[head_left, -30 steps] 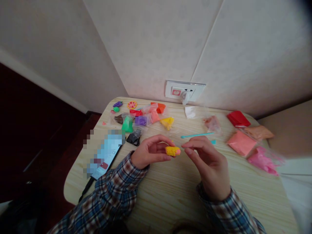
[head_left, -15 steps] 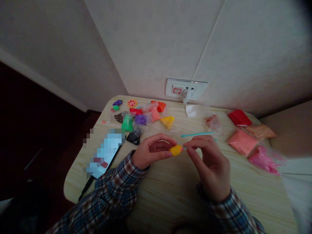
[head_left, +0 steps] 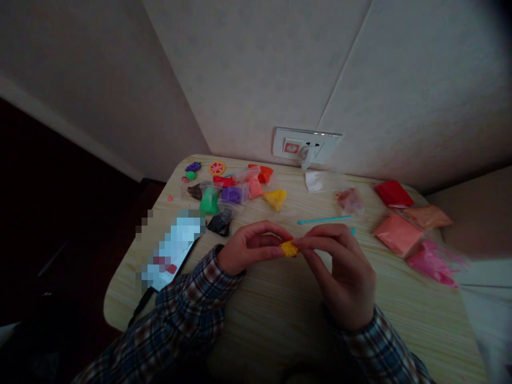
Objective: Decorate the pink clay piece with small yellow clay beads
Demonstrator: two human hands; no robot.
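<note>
Taking the wall (head_left: 256, 80) as twelve o'clock, the small yellow lump (head_left: 288, 249) is sitting in the gap between the two hands, appearing raised above the counter (head_left: 420, 320) rather than resting on it. The left hand (head_left: 248, 248) is pointing in from nine o'clock, its thumb and forefinger gripping the lump at that end. The right hand (head_left: 346, 272) is pointing in from between three and four o'clock, its bent fingertips meeting the lump's three o'clock end; whether they are gripping it, pressing on it or hiding something thin, I cannot tell. Neither hand is lying clearly nearer, since both are reaching the lump, but the left one seems to be carrying it. The long axis seems to be running roughly from nine to three, in line with the two sets of fingertips, though the fingers are covering both ends and the full length is not showing.

Around the lump, a yellow bag (head_left: 275, 199) is lying towards eleven o'clock, a blue stick (head_left: 325, 220) is lying near two, just beyond the right fingers, and a black bag (head_left: 220, 223) is lying at ten. Farther out, a phone (head_left: 172, 250) is lying at nine.
</note>
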